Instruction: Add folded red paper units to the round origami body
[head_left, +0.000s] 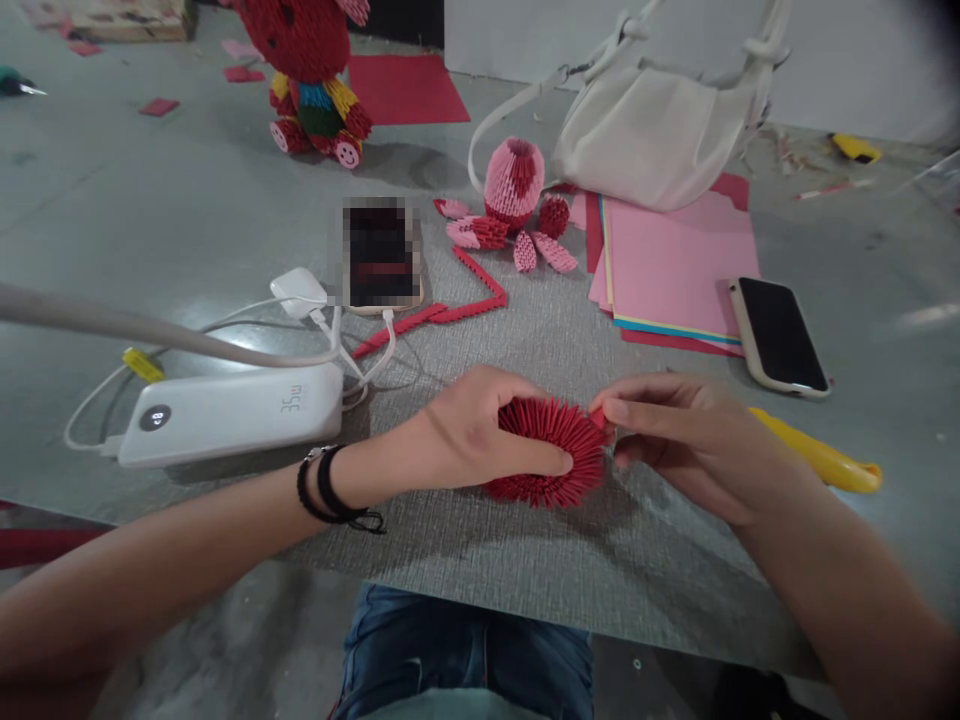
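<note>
A round, ridged red paper origami piece (551,485), built of many folded units, is held above the near part of the table. My left hand (487,430) grips it from the left, with one finger lying across its hollow middle. At its right edge, my right hand (675,430) pinches a small red folded paper unit (597,416) between thumb and fingertips. The unit appears to touch the rim; whether it is inserted I cannot tell. A chain of red folded units (480,305) lies beyond my hands.
Left are a white power bank (232,415) with cables and a phone (382,255). Behind stand a pink-and-red origami piece (514,185), a paper figure (319,100) and a white handbag (652,130). Right lie coloured paper sheets (682,260), another phone (780,335) and a yellow object (825,455).
</note>
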